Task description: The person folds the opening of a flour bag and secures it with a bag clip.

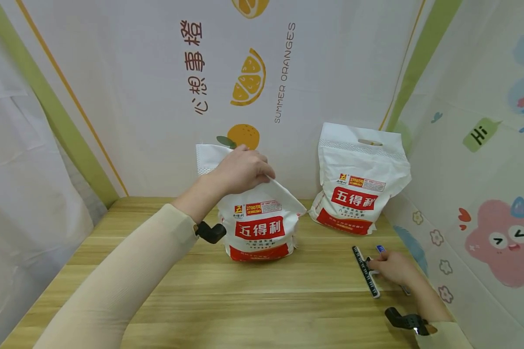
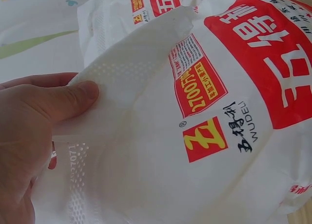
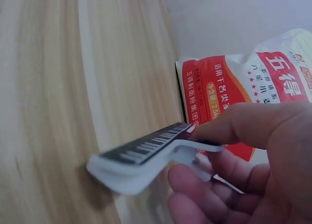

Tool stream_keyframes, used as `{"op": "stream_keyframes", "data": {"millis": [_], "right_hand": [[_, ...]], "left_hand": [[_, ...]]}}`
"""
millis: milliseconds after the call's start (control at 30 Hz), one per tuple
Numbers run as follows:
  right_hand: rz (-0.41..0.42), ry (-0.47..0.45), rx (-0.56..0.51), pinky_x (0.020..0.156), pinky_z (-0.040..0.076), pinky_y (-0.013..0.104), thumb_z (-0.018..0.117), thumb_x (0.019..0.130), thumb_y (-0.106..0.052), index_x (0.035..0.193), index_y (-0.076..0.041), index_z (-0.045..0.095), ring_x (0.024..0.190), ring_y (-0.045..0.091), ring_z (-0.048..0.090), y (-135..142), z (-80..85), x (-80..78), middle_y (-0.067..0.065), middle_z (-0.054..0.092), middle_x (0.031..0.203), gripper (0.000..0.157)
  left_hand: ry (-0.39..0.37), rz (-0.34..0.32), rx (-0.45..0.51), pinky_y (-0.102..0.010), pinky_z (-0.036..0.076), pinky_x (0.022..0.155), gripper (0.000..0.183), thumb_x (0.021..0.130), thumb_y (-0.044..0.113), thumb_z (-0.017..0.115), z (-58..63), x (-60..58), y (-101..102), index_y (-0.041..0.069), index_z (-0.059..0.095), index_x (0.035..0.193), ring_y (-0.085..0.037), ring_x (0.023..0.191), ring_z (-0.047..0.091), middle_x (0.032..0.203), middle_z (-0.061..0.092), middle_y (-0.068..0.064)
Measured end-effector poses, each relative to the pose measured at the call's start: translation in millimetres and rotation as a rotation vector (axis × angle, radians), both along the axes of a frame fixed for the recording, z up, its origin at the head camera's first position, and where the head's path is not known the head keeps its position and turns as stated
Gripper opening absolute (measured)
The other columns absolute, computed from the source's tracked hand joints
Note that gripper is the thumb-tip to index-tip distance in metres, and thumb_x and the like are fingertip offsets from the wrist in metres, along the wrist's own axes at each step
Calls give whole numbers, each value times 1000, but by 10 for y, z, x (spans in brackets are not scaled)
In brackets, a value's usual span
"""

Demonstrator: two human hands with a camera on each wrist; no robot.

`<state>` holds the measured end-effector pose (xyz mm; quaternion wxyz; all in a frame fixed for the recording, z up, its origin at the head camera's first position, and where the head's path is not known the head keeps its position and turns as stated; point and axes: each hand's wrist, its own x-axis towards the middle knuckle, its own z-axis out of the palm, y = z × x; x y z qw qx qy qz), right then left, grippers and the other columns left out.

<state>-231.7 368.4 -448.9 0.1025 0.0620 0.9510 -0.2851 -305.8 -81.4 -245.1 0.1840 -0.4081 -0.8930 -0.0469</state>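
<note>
A white and red flour bag [image 1: 257,228] stands on the wooden table, its top bent over. My left hand [image 1: 244,169] grips that top edge, with the thumb on the front face of the plastic in the left wrist view. At the right, my right hand [image 1: 393,267] pinches a bag clip [image 1: 367,274] with a black and white piano-key pattern. In the right wrist view the clip [image 3: 146,148] shows its white handle between thumb and fingers. Partly hidden beneath the right hand lies another item with a blue end [image 1: 380,248], probably a second clip.
A second flour bag [image 1: 349,194] with a handle slot stands upright at the back right, near the corner. Printed cloth hangs behind the table [image 1: 227,310] and along its right side. White cloth [image 1: 30,160] hangs at the left.
</note>
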Motion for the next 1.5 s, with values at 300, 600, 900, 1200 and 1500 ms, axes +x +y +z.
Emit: {"op": "stream_keyframes", "data": {"millis": [300,600,900,1200,1500], "right_hand": [[-58,80,-175,69,61,32,71,104,-22,123,10,56,81,19,74,-42,57,-28,21,72,103,40],[-76,260,-182,74,54,24,71,105,-23,148,12,51,111,38,71,-110,196,5,33,66,129,59],[-148,350,-228,73,54,19,71,107,-29,140,4,65,106,17,66,-201,370,84,26,69,133,47],[-224,475,-280,70,52,21,71,108,-44,142,-4,69,88,0,60,-272,490,136,-6,71,105,52],[-254,562,-382,56,49,23,73,107,-38,146,-8,68,82,-3,63,-343,653,190,-32,67,93,50]], "left_hand": [[-5,-2,-3,-44,47,91,18,102,19,80,-5,-6,8,17,87,118,-22,101,76,104,83,-1],[-9,7,-12,-43,47,91,17,102,20,80,3,-5,21,18,87,118,-22,101,76,104,83,-1],[-11,3,-15,-44,46,91,17,103,19,79,18,-19,28,17,87,118,-22,102,76,106,84,-1],[-8,1,-14,-45,47,92,17,102,19,79,13,-38,34,16,86,117,-22,105,77,112,85,-1],[-14,-5,-2,-46,47,93,17,103,18,78,5,-32,17,15,86,117,-23,111,77,116,85,-2]]}}
